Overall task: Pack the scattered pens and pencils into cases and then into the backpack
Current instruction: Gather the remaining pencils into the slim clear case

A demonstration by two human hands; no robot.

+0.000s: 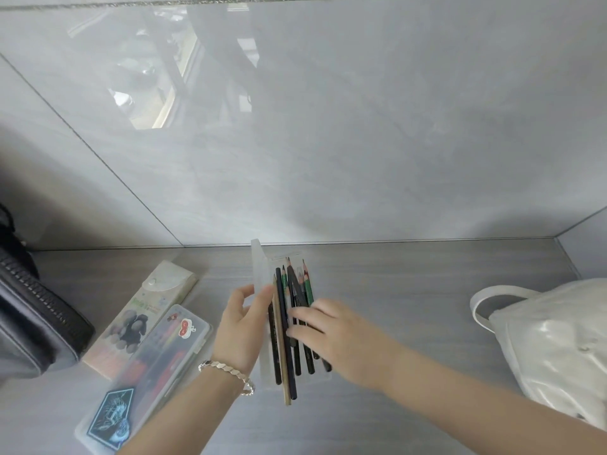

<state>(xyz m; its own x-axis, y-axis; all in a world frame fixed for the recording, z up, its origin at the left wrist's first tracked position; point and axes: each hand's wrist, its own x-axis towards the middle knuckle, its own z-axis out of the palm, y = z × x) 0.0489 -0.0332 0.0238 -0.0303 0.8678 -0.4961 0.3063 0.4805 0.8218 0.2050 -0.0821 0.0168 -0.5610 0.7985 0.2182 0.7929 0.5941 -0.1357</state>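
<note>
A clear plastic pencil case (262, 362) lies open on the grey table, its lid (257, 267) standing upright along the left side. Several pencils and pens (290, 310) lie in it, some sticking out over its near edge. My left hand (239, 326) holds the raised lid between thumb and fingers. My right hand (331, 333) rests with straight fingers on the pencils. A second clear case (147, 372) filled with pens lies shut to the left, with a cream printed case (144, 310) beside it. The white backpack (555, 339) sits at the right.
A dark zipped bag (36, 323) lies at the left edge of the table (410, 290). A glossy grey wall stands right behind the table, with a side wall at the far right corner.
</note>
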